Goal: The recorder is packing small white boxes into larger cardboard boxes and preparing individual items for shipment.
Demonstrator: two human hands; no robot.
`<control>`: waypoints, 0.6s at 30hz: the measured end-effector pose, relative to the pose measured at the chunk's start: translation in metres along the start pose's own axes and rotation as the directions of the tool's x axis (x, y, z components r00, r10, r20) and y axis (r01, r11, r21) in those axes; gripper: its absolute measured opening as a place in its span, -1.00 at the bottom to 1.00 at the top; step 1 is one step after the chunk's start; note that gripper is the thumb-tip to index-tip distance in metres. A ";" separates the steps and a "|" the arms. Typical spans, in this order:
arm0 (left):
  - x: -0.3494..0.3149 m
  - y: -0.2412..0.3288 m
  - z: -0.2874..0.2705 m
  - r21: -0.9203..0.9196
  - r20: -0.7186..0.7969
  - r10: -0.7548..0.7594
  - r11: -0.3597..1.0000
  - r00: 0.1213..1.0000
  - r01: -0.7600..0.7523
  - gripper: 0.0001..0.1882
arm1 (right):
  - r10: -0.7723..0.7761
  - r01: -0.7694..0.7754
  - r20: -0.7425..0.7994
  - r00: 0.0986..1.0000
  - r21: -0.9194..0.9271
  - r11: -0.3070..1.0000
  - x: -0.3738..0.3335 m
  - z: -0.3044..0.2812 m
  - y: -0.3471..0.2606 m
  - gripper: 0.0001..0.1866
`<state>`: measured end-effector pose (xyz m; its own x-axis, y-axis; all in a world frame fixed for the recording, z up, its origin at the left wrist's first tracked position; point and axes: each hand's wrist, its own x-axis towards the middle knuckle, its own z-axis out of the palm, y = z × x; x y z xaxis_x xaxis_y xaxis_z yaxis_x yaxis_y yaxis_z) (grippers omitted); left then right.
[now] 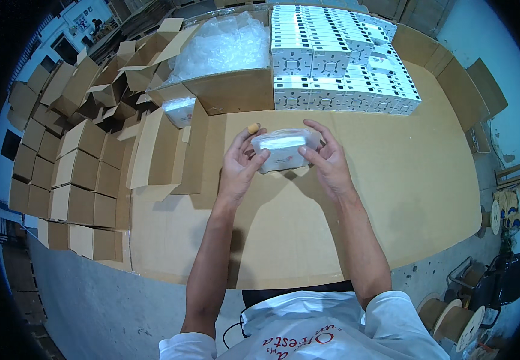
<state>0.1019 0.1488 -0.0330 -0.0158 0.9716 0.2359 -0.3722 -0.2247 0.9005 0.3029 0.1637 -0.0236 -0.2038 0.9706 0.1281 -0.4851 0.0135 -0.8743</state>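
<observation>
A white block-like packet in a clear plastic bag (285, 150) is held up above the cardboard-covered table (404, 192), between my two hands. My left hand (239, 168) grips its left side, thumb at the front; one finger wears a yellowish band. On the opposite side, my right hand (333, 165) pinches the packet with its thumb on the front and fingers behind. Left of my hands lies an open brown carton (155, 150), flaps spread. At its far end sits a similar wrapped white packet (179, 111).
Behind the hands stands a large box (236, 93) full of clear plastic bags (221, 48). White boxes (293, 60) with dark squares are stacked beside it. Brown cartons (77, 168), some open, crowd the left side. Cable spools (458, 321) and a black chair (500, 282) stand at right.
</observation>
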 end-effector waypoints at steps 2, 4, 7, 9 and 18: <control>-0.001 -0.004 0.001 0.058 -0.012 -0.143 0.988 0.990 0.143 -0.46 | -0.022 0.019 -0.017 1.000 -0.158 0.987 0.002 -0.004 0.009 -0.51; -0.001 -0.006 -0.002 0.117 -0.035 -0.189 0.974 0.981 0.192 -0.51 | 0.039 -0.044 -0.032 0.999 -0.199 0.979 0.001 -0.006 0.010 -0.58; -0.004 -0.004 -0.006 0.184 -0.033 -0.238 0.953 0.971 0.240 -0.62 | 0.069 -0.067 -0.003 0.998 -0.260 0.963 0.001 -0.010 0.006 -0.73; -0.004 0.003 -0.008 0.190 -0.006 -0.243 0.952 0.970 0.240 -0.69 | 0.042 -0.028 0.042 0.998 -0.282 0.959 0.001 -0.015 -0.003 -0.80; -0.006 0.025 -0.017 0.533 0.338 0.031 0.817 0.941 -0.219 -0.73 | -0.141 0.366 0.418 0.897 -0.526 0.768 -0.003 -0.026 -0.018 -0.68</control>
<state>0.0769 0.1390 -0.0180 0.2871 0.8820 0.3737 0.1941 -0.4356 0.8790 0.3344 0.1671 -0.0207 -0.4696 0.7687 0.4343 0.0004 0.4920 -0.8706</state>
